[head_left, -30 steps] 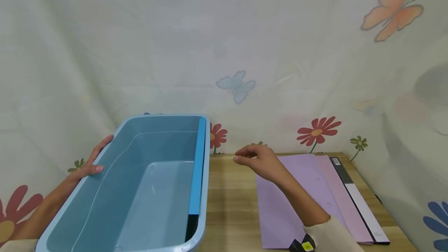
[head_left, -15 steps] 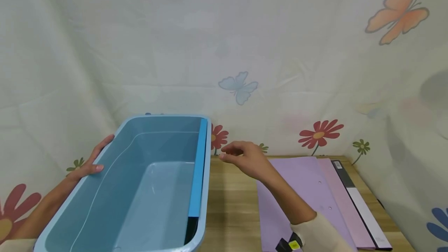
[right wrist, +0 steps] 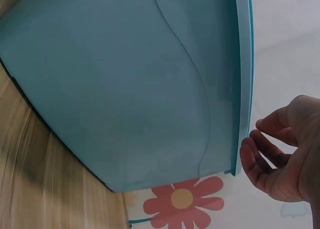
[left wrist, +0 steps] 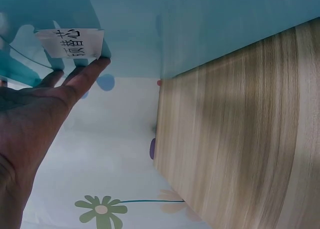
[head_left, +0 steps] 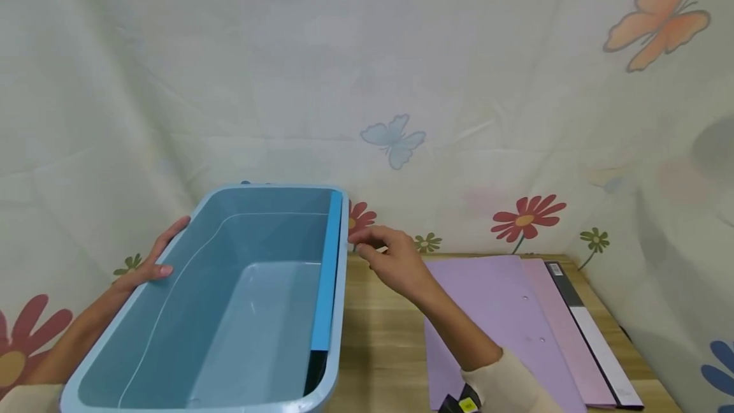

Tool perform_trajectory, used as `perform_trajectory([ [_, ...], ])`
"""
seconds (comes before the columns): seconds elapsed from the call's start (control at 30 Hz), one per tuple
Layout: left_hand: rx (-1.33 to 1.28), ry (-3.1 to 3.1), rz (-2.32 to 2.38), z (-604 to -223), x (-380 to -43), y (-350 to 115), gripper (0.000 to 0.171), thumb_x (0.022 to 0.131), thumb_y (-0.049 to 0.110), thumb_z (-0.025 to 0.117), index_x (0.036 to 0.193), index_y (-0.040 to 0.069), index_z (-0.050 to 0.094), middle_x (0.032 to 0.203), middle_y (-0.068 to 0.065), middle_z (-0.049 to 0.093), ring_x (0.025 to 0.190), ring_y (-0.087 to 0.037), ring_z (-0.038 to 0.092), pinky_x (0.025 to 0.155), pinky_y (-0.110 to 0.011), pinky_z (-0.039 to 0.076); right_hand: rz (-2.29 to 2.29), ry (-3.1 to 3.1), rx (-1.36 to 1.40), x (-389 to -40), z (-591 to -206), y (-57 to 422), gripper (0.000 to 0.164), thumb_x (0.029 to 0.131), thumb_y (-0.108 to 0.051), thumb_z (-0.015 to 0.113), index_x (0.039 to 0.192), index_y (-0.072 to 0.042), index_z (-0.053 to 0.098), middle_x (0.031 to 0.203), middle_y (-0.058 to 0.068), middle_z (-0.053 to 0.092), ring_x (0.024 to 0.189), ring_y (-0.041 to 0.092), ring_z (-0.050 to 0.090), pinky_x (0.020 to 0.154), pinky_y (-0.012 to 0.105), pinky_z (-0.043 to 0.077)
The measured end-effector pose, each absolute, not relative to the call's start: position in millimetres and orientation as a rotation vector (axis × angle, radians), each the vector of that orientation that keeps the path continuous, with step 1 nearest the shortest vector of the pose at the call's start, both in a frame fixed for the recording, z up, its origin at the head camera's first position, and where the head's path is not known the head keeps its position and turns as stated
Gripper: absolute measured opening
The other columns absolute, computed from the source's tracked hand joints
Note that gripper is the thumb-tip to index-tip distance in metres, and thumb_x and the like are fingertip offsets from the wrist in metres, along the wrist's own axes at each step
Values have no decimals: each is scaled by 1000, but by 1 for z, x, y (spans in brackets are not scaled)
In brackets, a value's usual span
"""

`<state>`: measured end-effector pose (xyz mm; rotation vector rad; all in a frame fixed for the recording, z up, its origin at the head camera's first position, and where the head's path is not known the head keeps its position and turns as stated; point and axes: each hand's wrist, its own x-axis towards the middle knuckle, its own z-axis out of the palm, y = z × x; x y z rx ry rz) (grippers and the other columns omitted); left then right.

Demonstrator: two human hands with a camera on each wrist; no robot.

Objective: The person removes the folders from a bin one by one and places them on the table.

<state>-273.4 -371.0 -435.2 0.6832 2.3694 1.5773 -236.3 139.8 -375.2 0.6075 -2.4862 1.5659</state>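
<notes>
A light blue plastic bin (head_left: pixel 264 301) stands on the left of the wooden table. My left hand (head_left: pixel 150 266) grips its left rim, thumb inside and fingers outside. In the left wrist view, those fingertips lie against the outer wall beside a white handwritten label (left wrist: pixel 72 43). Along the inside of the right wall stands a flat bright blue item (head_left: pixel 327 273) with a black near end (head_left: pixel 315 371). My right hand (head_left: pixel 392 259) hovers by the right rim, fingers loosely bent and holding nothing. Its fingertips (right wrist: pixel 246 141) come right up to the rim in the right wrist view.
Right of the bin, a purple folder (head_left: pixel 487 311), a pink folder (head_left: pixel 564 330) and a black-and-white binder (head_left: pixel 608 355) lie overlapping on the wooden table (head_left: pixel 378 349). A printed curtain (head_left: pixel 287 81) with flowers and butterflies closes off the back and sides.
My right hand has moved left from over the purple folder's far edge to the bin's right rim. The left hand keeps its hold on the bin, which stays in place.
</notes>
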Motion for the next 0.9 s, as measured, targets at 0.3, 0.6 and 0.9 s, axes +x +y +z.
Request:
perform_trajectory([
  [0.3, 669, 2364, 1563, -428, -275, -365, 85, 111, 36, 35, 175, 55, -18, 181, -11, -13, 150, -64, 16, 108, -85, 34, 1569, -2473, 595, -235, -379, 130, 18, 110, -28, 74, 123, -22, 84, 126, -2, 77, 110, 20, 72, 87, 38, 61],
  [0.6, 703, 2367, 1571, -431, -274, -367, 85, 111, 34, 35, 176, 52, -18, 184, -3, -11, 151, -57, 17, 107, -88, 30, 1537, -2442, 535, -235, -379, 116, 27, 102, -46, 82, 112, -21, 82, 115, 0, 72, 97, 19, 67, 84, 38, 59],
  [0.9, 740, 2314, 1569, -434, -267, -376, 85, 112, 35, 34, 176, 51, -20, 183, 9, -5, 144, -1, 36, 108, -62, 43, 1402, -2522, 493, -237, -366, 100, 40, 96, -58, 84, 97, -19, 74, 95, -2, 74, 91, 18, 66, 75, 37, 56],
])
